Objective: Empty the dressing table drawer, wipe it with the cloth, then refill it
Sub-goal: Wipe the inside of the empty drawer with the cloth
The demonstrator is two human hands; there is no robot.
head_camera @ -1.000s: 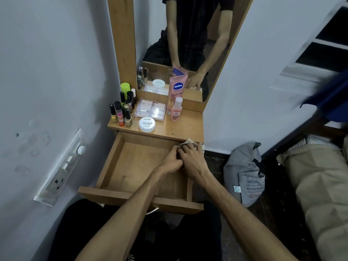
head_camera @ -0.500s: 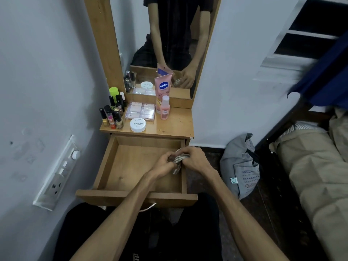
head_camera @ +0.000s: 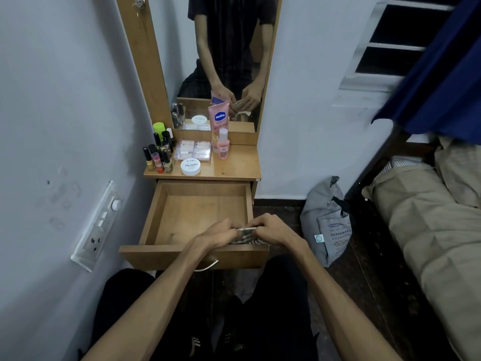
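- Over open drawer (head_camera: 182,217): left hand (head_camera: 218,234) & right hand (head_camera: 273,230) both pinch folded cloth (head_camera: 246,237).
- Tabletop (head_camera: 239,165): polish bottles (head_camera: 158,157), Vaseline tube (head_camera: 219,123); mirror (head_camera: 229,61) behind, bag (head_camera: 328,220) on floor.

Wooden drawer (head_camera: 166,212) is sitting pulled fully open at frame center, its inside bare, its front panel running along the lower-middle with a metal handle (head_camera: 208,267) showing beneath it. Striped cloth (head_camera: 244,237), bunched up small, is hanging over the drawer's front right corner, at center frame, partly hidden so its full shape isn't clear.
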